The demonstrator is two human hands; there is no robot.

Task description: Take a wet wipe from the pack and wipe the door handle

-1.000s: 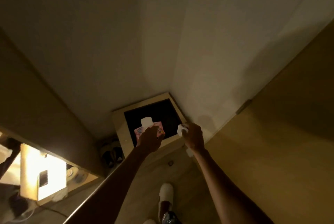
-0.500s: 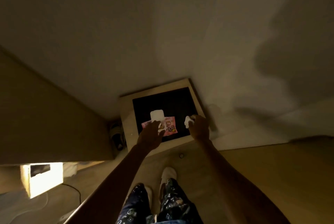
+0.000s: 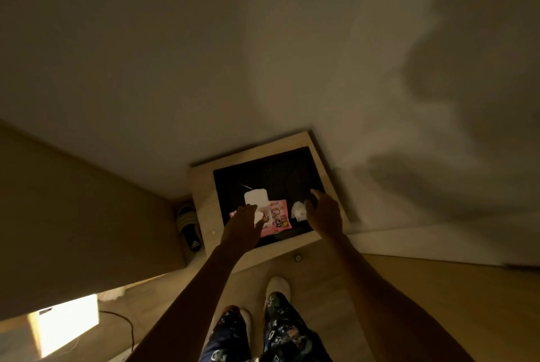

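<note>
Head camera, looking down in dim light: a person stands at a low wooden table with a black top, set in the far corner of the room. The left hand rests on a pink wet-wipe pack lying on the near part of the black surface, its white flap lifted open; whether the fingers are pinching anything cannot be made out. The right hand, just right of the pack, holds a crumpled white wipe against its thumb side, with the index finger stretched out towards the far edge.

By the look of it, the wipe is already out of the pack, so the first half of the job appears done. The left hand seems to be steadying or closing the pack. The wiping itself is yet to come.

No door handle shows anywhere in the frame. The pack's print is too small to read, and the left hand covers its left end. A dark slipper lies on the floor left of the table, and both forearms run out of the lower edge.
</note>
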